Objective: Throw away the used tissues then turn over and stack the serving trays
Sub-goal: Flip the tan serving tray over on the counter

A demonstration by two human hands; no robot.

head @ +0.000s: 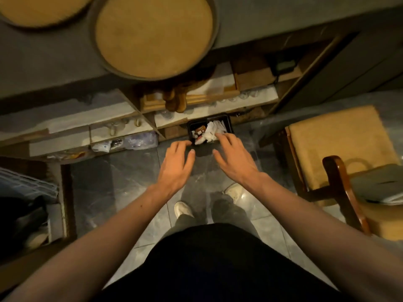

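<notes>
The far tray (pixel 41 9) is cut off by the frame's top edge; the shelf clutter (pixel 122 142) seems blurred.

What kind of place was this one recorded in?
Probably a restaurant or café service station. Two round trays lie on a grey counter, shelves below hold glassware, and a bin with tissues stands on the tiled floor beside a chair.

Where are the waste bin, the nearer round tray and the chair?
waste bin (pixel 229 125): head view, right rim.
nearer round tray (pixel 153 37): head view, middle of its tan surface.
chair (pixel 335 147): head view, seat cushion.
</notes>
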